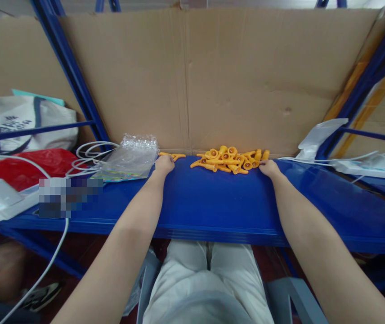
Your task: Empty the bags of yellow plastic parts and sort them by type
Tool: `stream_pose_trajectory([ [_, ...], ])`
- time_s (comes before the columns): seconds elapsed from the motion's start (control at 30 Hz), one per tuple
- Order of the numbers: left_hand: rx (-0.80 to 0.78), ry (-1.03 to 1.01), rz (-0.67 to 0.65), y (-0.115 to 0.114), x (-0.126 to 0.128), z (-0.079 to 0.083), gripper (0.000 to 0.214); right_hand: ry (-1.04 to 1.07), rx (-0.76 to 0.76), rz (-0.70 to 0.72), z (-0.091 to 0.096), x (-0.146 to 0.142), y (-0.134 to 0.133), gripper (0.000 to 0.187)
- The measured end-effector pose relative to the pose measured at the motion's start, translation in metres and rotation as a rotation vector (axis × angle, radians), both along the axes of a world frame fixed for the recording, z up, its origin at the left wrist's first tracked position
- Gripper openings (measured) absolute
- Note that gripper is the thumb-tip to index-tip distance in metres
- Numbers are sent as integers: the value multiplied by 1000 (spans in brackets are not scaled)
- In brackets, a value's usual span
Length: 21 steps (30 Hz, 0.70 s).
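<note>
Both my arms reach forward over a blue shelf (212,202). My left hand (164,164) is curled into a closed shape beside a couple of loose orange plastic parts (176,156) at the back of the shelf; what its fingers hold, if anything, is hidden. My right hand (268,167) rests at the right edge of a pile of several orange plastic parts (229,159), fingers bent and touching the nearest pieces. The pile lies against a cardboard back wall (212,76).
A clear plastic bag (130,157) and coiled white cables (89,155) lie to the left. Further left are a red bag (27,168), a white tote (20,123) and a power strip (3,198). White devices and cables (368,166) sit right. Blue rack struts flank both sides.
</note>
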<state>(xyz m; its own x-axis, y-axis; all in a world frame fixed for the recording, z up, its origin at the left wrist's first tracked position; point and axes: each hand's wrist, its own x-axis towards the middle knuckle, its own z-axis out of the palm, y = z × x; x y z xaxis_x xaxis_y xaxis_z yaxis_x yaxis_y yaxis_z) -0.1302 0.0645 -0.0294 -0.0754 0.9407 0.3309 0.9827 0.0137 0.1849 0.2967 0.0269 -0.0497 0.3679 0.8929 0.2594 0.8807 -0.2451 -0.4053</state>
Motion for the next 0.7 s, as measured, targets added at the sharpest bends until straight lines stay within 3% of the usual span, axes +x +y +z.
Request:
stream_pose_trajectory([
  [0.17, 2, -1, -13, -2, 1, 1, 32, 17, -16, 0, 3, -4, -5, 39],
  [0.33, 65, 49, -36, 1, 0, 3, 33, 43, 62, -51, 9, -8, -10, 36],
  [0.53, 233, 118, -338, 9, 14, 7, 36, 18, 249, -101, 22, -18, -9, 39],
  [0.7, 151, 196, -592, 3, 40, 9, 37, -33, 357, 49, 30, -34, -6, 40],
])
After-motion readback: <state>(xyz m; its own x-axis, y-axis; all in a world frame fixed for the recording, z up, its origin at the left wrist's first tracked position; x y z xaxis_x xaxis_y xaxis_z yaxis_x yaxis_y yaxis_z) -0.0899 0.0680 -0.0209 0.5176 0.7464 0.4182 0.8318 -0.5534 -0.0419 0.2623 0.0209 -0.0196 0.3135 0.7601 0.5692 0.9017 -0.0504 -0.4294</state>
